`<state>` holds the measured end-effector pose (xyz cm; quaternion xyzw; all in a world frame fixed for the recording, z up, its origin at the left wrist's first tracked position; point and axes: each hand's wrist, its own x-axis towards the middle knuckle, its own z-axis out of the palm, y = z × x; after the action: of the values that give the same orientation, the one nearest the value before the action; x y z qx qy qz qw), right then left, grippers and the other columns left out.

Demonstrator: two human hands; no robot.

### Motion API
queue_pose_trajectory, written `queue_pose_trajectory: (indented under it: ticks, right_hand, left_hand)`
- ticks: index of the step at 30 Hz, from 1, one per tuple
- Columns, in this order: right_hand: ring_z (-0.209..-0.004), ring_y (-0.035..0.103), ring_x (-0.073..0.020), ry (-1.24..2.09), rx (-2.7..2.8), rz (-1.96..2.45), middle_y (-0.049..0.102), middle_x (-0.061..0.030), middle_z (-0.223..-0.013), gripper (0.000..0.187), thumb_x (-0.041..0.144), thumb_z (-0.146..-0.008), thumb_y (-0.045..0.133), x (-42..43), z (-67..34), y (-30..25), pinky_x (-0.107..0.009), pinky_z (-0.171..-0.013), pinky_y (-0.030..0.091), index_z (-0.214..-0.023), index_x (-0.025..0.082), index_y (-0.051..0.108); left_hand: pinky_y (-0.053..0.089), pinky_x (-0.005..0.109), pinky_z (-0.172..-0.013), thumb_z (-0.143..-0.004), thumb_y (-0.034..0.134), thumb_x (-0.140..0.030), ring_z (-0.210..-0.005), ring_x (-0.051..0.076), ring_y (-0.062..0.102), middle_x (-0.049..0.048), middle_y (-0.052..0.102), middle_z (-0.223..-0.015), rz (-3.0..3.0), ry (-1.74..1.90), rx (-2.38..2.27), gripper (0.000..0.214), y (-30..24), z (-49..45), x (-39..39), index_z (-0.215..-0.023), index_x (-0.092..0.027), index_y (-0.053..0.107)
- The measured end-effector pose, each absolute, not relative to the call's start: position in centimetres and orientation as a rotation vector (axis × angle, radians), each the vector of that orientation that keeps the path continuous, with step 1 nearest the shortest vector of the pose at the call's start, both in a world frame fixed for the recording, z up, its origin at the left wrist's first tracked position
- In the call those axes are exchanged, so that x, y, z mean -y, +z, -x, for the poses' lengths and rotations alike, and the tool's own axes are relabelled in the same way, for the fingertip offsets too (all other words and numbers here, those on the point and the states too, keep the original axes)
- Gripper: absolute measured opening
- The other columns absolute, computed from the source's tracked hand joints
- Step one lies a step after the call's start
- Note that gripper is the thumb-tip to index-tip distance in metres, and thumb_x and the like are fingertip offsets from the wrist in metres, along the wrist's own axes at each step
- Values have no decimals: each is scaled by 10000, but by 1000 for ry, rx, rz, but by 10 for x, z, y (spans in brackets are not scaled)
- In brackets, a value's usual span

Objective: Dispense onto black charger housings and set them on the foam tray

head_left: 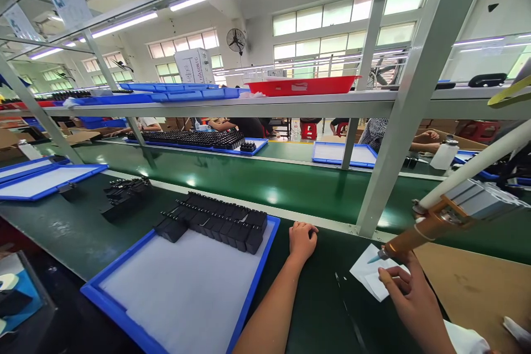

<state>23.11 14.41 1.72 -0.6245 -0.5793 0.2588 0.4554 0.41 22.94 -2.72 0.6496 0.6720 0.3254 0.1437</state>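
My left hand (303, 240) rests on the dark green bench, its fingers curled in, with nothing visible in them. It lies just right of a blue-rimmed tray (272, 239) lined with white. Rows of small black box-shaped parts (224, 220) fill the tray's far end. At the right, my right hand (404, 286) has its thumb and fingers closed at the edge of a folded piece of white paper (368, 272). Just above this paper points the blue tip of an amber dispenser syringe (409, 240). The syringe partly covers my right fingers.
A thin dark tool (347, 310) lies between my forearms. Cardboard (477, 293) is at the right. A metal post (418, 105) rises behind the paper. Loose black parts (126, 193) sit left of the tray. Across the green belt (249, 180), other people's arms show near more trays.
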Motion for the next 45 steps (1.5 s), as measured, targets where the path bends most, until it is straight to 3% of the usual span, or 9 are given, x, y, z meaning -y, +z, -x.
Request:
queue_pose_trajectory:
  ticks: [14,20,26,37,45]
  right_hand:
    - [-774,625,-248,646,1428,1560,622,-62,-859,797,670,-760,499,-142,-230,23,-334,-612,496,-1396,218,340]
    - [-720,640,-253,706,1461,1546,631,-52,-765,881,678,-710,554,-151,-239,12,-343,-590,508,-1396,174,327]
    - [-722,634,-247,626,1430,1542,624,-41,-763,794,661,-755,519,-144,-231,18,-320,-557,480,-1381,197,363]
    - [-724,627,-255,663,1415,1563,619,-42,-756,864,695,-735,502,-141,-228,23,-343,-589,473,-1416,194,324]
    - [-679,625,-244,611,1436,1555,617,-36,-726,814,670,-747,513,-141,-229,24,-354,-588,488,-1389,194,364]
  left_hand:
    - [376,363,-924,-841,510,-193,-1068,218,535,5,706,-1018,-1869,925,-1936,230,-26,-4,-229,-917,-269,713]
    - [382,364,-915,-828,522,-188,-1065,217,538,-4,709,-1003,-1862,941,-1929,221,-26,-4,-229,-902,-268,714]
    - [380,359,-927,-835,517,-194,-1075,217,535,-5,706,-1007,-1861,941,-1936,223,-26,-5,-228,-902,-277,712]
    - [370,352,-943,-843,512,-192,-1097,202,525,-17,699,-1027,-1864,903,-1937,226,-24,-4,-228,-923,-280,704]
    - [376,368,-943,-836,508,-201,-1093,223,528,7,704,-1033,-1863,907,-1938,229,-24,-4,-227,-921,-270,709]
